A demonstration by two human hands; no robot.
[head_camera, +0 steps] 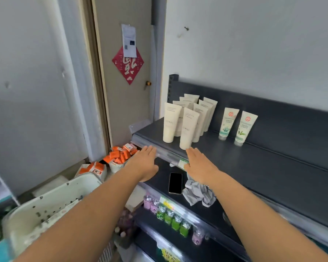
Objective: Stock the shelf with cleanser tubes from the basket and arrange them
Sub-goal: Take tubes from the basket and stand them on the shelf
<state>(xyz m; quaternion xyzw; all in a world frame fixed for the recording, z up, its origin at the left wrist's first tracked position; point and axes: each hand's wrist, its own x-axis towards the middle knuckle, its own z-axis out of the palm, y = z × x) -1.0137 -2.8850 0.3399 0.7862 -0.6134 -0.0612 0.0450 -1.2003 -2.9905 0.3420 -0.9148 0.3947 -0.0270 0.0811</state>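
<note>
Several cream cleanser tubes (187, 118) stand cap-down in rows at the left end of the dark top shelf (263, 167). Two white tubes with green print (228, 123) (245, 128) stand to their right near the back panel. My left hand (143, 163) is flat with straight fingers, just in front of the shelf's front edge, holding nothing. My right hand (199, 163) is flat too, fingertips close to the nearest cream tube's cap. A pale plastic basket (45, 207) sits at lower left under my left forearm; its contents are unclear.
A black phone (175, 183) and a crumpled grey cloth (199, 193) lie on the shelf below. Small green and pink bottles (173, 218) line a lower shelf. Orange boxes (119, 154) fill a small basket on the floor by a door (125, 82).
</note>
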